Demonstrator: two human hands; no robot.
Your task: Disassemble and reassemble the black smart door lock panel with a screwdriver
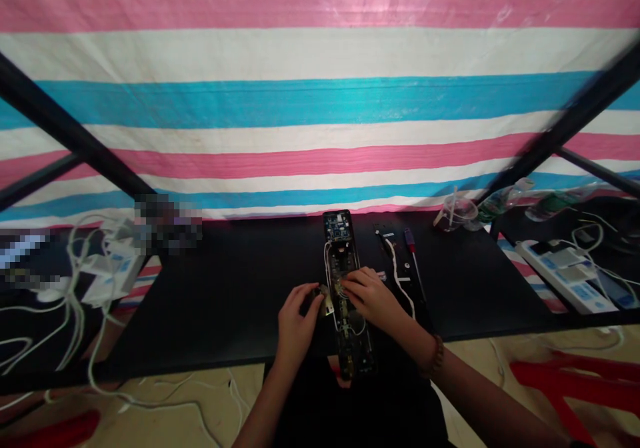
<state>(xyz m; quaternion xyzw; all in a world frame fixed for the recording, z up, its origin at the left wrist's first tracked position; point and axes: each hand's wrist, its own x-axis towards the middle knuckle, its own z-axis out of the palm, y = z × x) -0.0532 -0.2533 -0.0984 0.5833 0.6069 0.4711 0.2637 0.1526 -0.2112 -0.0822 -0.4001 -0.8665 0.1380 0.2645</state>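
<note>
A long, narrow black device [344, 328] lies opened up in front of me, its far end on the table and its near end reaching past the front edge. Inside it are a circuit board [338, 225] at the far end and thin white wires. My left hand [299, 318] pinches a small brass-coloured metal plate [327, 303] beside the device's left side. Over the middle of the device is my right hand [371, 296], fingers closed together at the parts inside; what they pinch is too small to make out.
Right of the device lie a white cable [399, 278] and a screwdriver [411, 245] with small loose parts. A clear plastic cup [457, 213] stands at the back right. Power strips [565, 278] with cables sit on both sides. A striped sheet [320, 105] hangs behind the black table [225, 301].
</note>
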